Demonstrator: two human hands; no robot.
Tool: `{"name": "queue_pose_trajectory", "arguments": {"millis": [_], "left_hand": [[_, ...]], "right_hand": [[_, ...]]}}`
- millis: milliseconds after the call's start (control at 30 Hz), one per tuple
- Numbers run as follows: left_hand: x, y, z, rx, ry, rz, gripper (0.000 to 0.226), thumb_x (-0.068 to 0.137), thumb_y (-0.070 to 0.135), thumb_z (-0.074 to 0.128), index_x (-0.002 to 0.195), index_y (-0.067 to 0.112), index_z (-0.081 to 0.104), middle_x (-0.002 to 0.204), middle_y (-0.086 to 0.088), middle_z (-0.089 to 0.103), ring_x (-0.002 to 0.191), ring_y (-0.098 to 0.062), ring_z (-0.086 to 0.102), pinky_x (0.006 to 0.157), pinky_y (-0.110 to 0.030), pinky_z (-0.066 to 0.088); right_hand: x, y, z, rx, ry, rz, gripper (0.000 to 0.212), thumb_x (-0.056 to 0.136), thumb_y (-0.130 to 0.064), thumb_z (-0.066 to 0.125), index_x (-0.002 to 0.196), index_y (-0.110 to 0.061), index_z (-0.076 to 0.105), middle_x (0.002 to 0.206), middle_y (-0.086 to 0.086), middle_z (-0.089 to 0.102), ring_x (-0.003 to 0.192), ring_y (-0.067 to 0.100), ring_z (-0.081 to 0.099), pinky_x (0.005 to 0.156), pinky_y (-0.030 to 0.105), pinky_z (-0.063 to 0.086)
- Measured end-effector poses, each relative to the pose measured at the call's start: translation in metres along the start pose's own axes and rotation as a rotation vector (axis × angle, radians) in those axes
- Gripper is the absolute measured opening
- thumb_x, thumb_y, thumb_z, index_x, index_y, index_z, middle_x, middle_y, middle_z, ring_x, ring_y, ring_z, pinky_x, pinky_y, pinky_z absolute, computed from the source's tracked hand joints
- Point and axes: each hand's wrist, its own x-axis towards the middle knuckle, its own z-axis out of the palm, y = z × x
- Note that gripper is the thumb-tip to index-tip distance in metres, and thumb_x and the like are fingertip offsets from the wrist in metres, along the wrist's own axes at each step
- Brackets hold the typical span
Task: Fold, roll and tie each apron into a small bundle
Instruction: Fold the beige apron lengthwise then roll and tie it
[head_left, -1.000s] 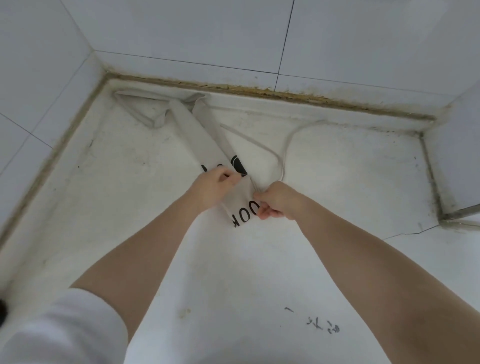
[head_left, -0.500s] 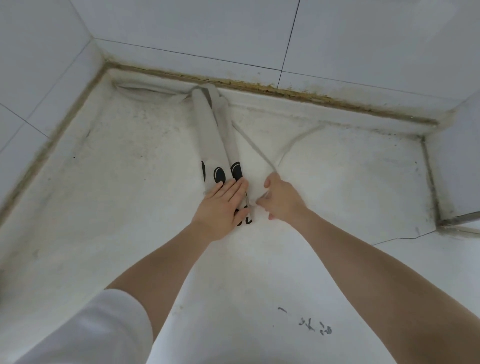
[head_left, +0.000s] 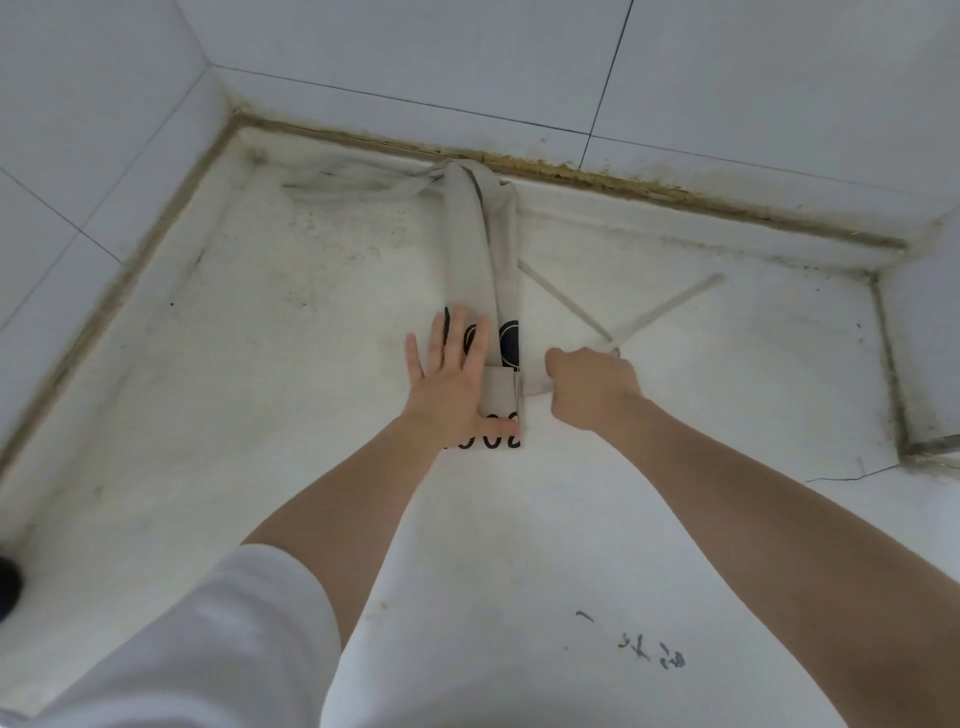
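On the grimy white counter (head_left: 260, 415), the apron (head_left: 480, 260) lies folded into a long, soft beige strip reaching the tiled wall (head_left: 467, 67); the left hand (head_left: 457, 384) presses flat, fingers spread, probably pinning the near fold; the right hand (head_left: 592, 387) fists around a thin, flat tie strap (head_left: 566, 306), seemingly drawing it taut.
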Motion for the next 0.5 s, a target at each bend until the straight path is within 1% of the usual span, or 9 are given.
{"name": "queue_pose_trajectory", "arguments": {"millis": [67, 100, 133, 200, 233, 267, 333, 400, 500], "left_hand": [[0.000, 0.000, 0.002, -0.084, 0.001, -0.036, 0.130, 0.063, 0.073, 0.064, 0.147, 0.016, -0.018, 0.153, -0.007, -0.026, 0.141, -0.029, -0.025, 0.111, -0.048, -0.015], [0.001, -0.001, 0.004, -0.148, 0.006, -0.016, 0.129, 0.063, 0.069, 0.067, 0.149, 0.014, -0.011, 0.154, -0.009, -0.023, 0.142, -0.029, -0.021, 0.115, -0.047, -0.010], [0.000, -0.001, 0.005, -0.222, 0.023, 0.016, 0.124, 0.063, 0.064, 0.071, 0.150, 0.011, 0.000, 0.155, -0.011, -0.018, 0.143, -0.030, -0.016, 0.118, -0.045, -0.004], [-0.002, -0.005, 0.008, -0.392, 0.051, 0.081, 0.098, 0.066, 0.050, 0.078, 0.139, 0.006, 0.030, 0.156, -0.015, -0.008, 0.145, -0.026, -0.007, 0.118, -0.036, 0.006], [-0.004, -0.009, 0.008, -0.477, 0.036, 0.092, 0.080, 0.069, 0.041, 0.079, 0.129, 0.005, 0.040, 0.156, -0.014, -0.005, 0.146, -0.021, -0.003, 0.116, -0.027, 0.009], [-0.006, -0.014, 0.006, -0.535, 0.003, 0.095, 0.064, 0.074, 0.034, 0.077, 0.120, 0.005, 0.045, 0.157, -0.012, -0.004, 0.146, -0.016, 0.001, 0.112, -0.019, 0.010], [-0.009, -0.025, 0.002, -0.541, -0.047, 0.118, 0.038, 0.084, 0.025, 0.068, 0.113, 0.006, 0.052, 0.158, -0.008, 0.002, 0.145, -0.013, 0.011, 0.107, -0.012, 0.013], [-0.009, -0.032, 0.000, -0.514, -0.051, 0.148, 0.024, 0.090, 0.017, 0.060, 0.111, 0.006, 0.058, 0.156, -0.008, 0.015, 0.142, -0.016, 0.024, 0.108, -0.014, 0.018], [-0.014, -0.029, -0.005, -0.533, -0.059, 0.146, 0.019, 0.091, 0.010, 0.057, 0.107, 0.007, 0.066, 0.146, -0.011, 0.033, 0.130, -0.023, 0.043, 0.111, -0.026, 0.029]], "right_hand": [[-0.003, -0.009, 0.003, 0.053, 0.178, -0.065, 0.034, 0.087, -0.018, 0.045, 0.121, -0.013, 0.047, 0.115, 0.007, 0.053, 0.103, 0.028, 0.053, 0.074, 0.031, 0.035], [-0.005, -0.013, 0.005, 0.066, 0.223, -0.124, 0.038, 0.088, -0.021, 0.046, 0.125, -0.013, 0.045, 0.118, 0.007, 0.051, 0.105, 0.027, 0.052, 0.076, 0.032, 0.036], [-0.005, -0.016, 0.010, 0.101, 0.215, -0.176, 0.044, 0.088, -0.025, 0.049, 0.130, -0.013, 0.041, 0.124, 0.007, 0.048, 0.107, 0.028, 0.051, 0.081, 0.033, 0.039], [-0.007, -0.020, 0.020, 0.177, 0.077, -0.248, 0.063, 0.087, -0.031, 0.055, 0.143, -0.014, 0.028, 0.140, 0.010, 0.037, 0.123, 0.031, 0.044, 0.098, 0.039, 0.040], [-0.008, -0.019, 0.025, 0.163, 0.018, -0.279, 0.071, 0.088, -0.031, 0.056, 0.147, -0.016, 0.020, 0.149, 0.011, 0.026, 0.134, 0.031, 0.033, 0.106, 0.041, 0.035], [-0.010, -0.017, 0.027, 0.114, -0.018, -0.306, 0.076, 0.088, -0.032, 0.055, 0.150, -0.018, 0.013, 0.155, 0.011, 0.014, 0.141, 0.029, 0.020, 0.111, 0.041, 0.030], [-0.011, -0.010, 0.028, 0.014, -0.075, -0.332, 0.087, 0.085, -0.045, 0.056, 0.151, -0.020, 0.006, 0.159, 0.005, -0.007, 0.146, 0.025, 0.002, 0.116, 0.042, 0.020], [-0.012, -0.006, 0.029, -0.063, -0.135, -0.332, 0.106, 0.075, -0.064, 0.061, 0.152, -0.019, 0.003, 0.158, 0.004, -0.013, 0.146, 0.025, -0.003, 0.117, 0.045, 0.018], [-0.020, -0.008, 0.032, -0.174, -0.130, -0.346, 0.124, 0.064, -0.071, 0.065, 0.151, -0.021, -0.008, 0.158, 0.007, -0.013, 0.145, 0.028, -0.003, 0.113, 0.049, 0.021]]}}
